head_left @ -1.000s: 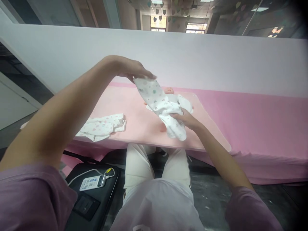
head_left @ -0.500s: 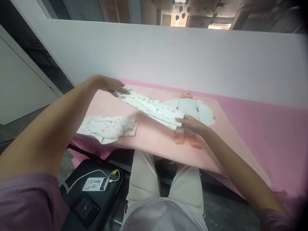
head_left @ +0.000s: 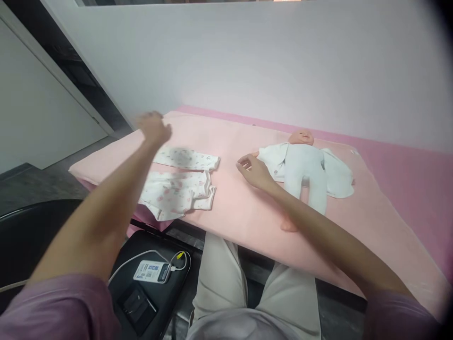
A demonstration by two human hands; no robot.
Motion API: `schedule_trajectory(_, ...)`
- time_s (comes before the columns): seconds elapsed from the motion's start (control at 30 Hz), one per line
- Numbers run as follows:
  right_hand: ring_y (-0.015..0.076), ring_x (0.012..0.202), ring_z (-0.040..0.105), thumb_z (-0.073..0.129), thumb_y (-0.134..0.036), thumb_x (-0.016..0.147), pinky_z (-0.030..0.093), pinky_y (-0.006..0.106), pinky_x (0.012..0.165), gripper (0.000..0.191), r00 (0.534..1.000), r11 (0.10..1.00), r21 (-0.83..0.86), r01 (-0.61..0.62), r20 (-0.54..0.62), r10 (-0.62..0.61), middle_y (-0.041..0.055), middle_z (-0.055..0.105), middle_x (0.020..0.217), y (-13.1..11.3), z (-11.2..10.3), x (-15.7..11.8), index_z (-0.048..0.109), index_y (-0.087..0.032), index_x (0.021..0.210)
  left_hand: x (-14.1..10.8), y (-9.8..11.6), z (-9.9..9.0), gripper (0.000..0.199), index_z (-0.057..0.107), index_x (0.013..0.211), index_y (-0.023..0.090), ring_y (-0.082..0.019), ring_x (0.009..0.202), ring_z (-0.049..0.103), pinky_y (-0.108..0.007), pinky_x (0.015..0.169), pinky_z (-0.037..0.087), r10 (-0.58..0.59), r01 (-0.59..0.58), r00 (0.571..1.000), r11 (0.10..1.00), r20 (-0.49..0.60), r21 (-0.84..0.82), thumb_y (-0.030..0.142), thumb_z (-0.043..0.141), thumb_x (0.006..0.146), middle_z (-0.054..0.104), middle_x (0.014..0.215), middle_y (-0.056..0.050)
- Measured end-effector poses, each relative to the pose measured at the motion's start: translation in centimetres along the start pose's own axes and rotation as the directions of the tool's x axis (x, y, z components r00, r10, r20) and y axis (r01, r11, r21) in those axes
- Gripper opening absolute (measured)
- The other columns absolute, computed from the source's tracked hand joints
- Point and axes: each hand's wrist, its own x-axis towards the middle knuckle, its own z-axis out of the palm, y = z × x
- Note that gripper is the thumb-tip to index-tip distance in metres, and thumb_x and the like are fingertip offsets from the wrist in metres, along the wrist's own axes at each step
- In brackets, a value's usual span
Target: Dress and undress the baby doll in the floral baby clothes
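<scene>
A folded white patterned garment lies on the pink table cover, just behind a second printed garment. My left hand is raised above the cover's back left part, blurred, fingers apart and holding nothing. Between the garments and the doll, my right hand hovers with its fingers loosely bent and apart, nothing in it. A baby doll lies on its back, head toward the wall, with white leggings on its legs and a white top spread on both sides. My right forearm partly hides its lower legs.
The pink cover spreads over the table, whose back edge meets a white wall. At lower left, a black chair seat holds a white power bank with a cable and a dark device.
Both hands have let go of the folded garment, which now lies behind the other one. My left hand has lifted away and the right has drawn back. The view has shifted, showing more of the doll.
</scene>
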Motion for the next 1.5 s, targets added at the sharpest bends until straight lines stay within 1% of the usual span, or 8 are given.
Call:
schedule_trajectory(0.2, 0.0242, 0.098, 0.072, 0.065, -0.038, 0.104, 0.056, 0.041, 0.092, 0.017, 0.965, 0.975, -0.108, 0.195, -0.159, -0.211, 0.0057, 0.079, 0.109, 3.0, -7.2, -5.4, 0.073, -0.024, 0.107, -18.1, 19.2, 5.4, 0.026, 0.065, 0.131, 0.02, -0.026, 0.118, 0.067, -0.048, 0.107, 0.056, 0.286, -0.274, 0.956, 0.771, -0.072, -0.574, 0.036, 0.054, 0.114, 0.073, 0.13, -0.014)
schedule_trajectory(0.3, 0.0258, 0.096, 0.071, 0.066, -0.041, 0.105, 0.055, 0.042, 0.089, 0.02, 0.953, 0.974, -0.196, 0.113, -0.257, -0.162, 0.0071, 0.079, 0.109, 5.2, -11.8, -8.2, 0.074, -0.024, 0.11, -32.9, 24.9, 3.9, 0.022, 0.071, 0.126, 0.027, -0.024, 0.099, 0.075, -0.042, 0.09, 0.062, 0.644, -0.441, 0.763, 0.452, -0.058, -0.775, 0.038, 0.059, 0.112, 0.077, 0.109, -0.008)
schedule_trajectory(0.5, 0.0258, 0.095, 0.07, 0.064, -0.038, 0.107, 0.051, 0.04, 0.088, 0.017, 0.987, 0.958, -0.26, 0.125, -0.067, -0.147, 0.0063, 0.078, 0.106, 6.0, -13.9, -11.1, 0.073, -0.025, 0.109, -52.6, 18.9, 3.7, 0.026, 0.064, 0.093, 0.022, -0.02, 0.076, 0.067, -0.036, 0.077, 0.052, 0.664, 0.021, 0.607, 0.536, 0.437, -0.844, 0.041, 0.055, 0.109, 0.071, 0.08, -0.006)
schedule_trajectory(0.6, 0.0237, 0.097, 0.07, 0.061, -0.032, 0.109, 0.05, 0.037, 0.089, 0.014, 0.967, 0.959, -0.166, 0.227, 0.154, -0.203, 0.0045, 0.078, 0.105, 3.4, -10.2, -10.2, 0.072, -0.024, 0.107, -58.0, 15.2, 5.5, 0.058, 0.059, 0.082, 0.021, -0.018, 0.076, 0.065, -0.031, 0.077, 0.05, 0.517, 0.447, 0.398, 0.611, 0.757, -0.653, 0.066, 0.041, 0.114, 0.066, 0.076, -0.006)
schedule_trajectory(0.8, 0.0262, 0.114, 0.067, 0.056, -0.029, 0.112, 0.052, 0.04, 0.098, 0.026, 0.88, 0.932, -0.082, 0.353, 0.368, -0.301, 0.0084, 0.074, 0.123, -1.4, 1.2, -3.9, 0.069, -0.02, 0.132, -64.1, 14.4, 11.3, 0.091, 0.043, 0.065, 0.023, -0.018, 0.067, 0.047, -0.035, 0.071, 0.04, -0.043, 0.765, 0.233, 0.625, 0.972, -0.156, 0.111, 0.024, 0.082, 0.045, 0.062, 0.001)
schedule_trajectory(1.0, 0.0313, 0.132, 0.059, 0.045, -0.02, 0.113, 0.053, 0.044, 0.106, 0.05, 0.868, 0.896, -0.171, 0.41, 0.375, -0.325, 0.0145, 0.06, 0.145, -1.5, 8.5, 0.4, 0.06, -0.023, 0.16, -67.3, 13.8, 12.1, 0.078, 0.041, 0.066, 0.024, -0.023, 0.072, 0.055, -0.041, 0.074, 0.046, 0.046, 0.607, 0.244, 0.772, 0.969, -0.19, 0.1, 0.037, 0.086, 0.05, 0.065, -0.001)
schedule_trajectory(1.23, 0.0301, 0.129, 0.056, 0.05, -0.017, 0.11, 0.049, 0.046, 0.113, 0.038, 0.852, 0.883, -0.139, 0.448, 0.364, -0.376, 0.0131, 0.062, 0.141, -1.3, 9.8, -2.2, 0.082, -0.021, 0.131, -68.3, 14.2, 11.5, 0.068, 0.035, 0.068, 0.027, -0.028, 0.067, 0.061, -0.05, 0.074, 0.053, 0.433, 0.408, 0.451, 0.678, 0.781, -0.612, 0.086, 0.021, 0.099, 0.051, 0.063, -0.006)
schedule_trajectory(1.5, 0.0353, 0.153, 0.041, 0.054, -0.019, 0.109, 0.046, 0.056, 0.121, 0.036, 0.865, 0.881, -0.172, 0.441, 0.344, -0.366, 0.0129, 0.049, 0.168, -2.3, 9.5, -4.9, 0.08, -0.024, 0.133, -67.0, 14.9, 11.6, 0.051, 0.032, 0.061, 0.03, -0.038, 0.068, 0.068, -0.066, 0.075, 0.05, 0.691, 0.384, 0.296, 0.545, 0.659, -0.745, 0.071, 0.043, 0.089, 0.05, 0.061, -0.01)
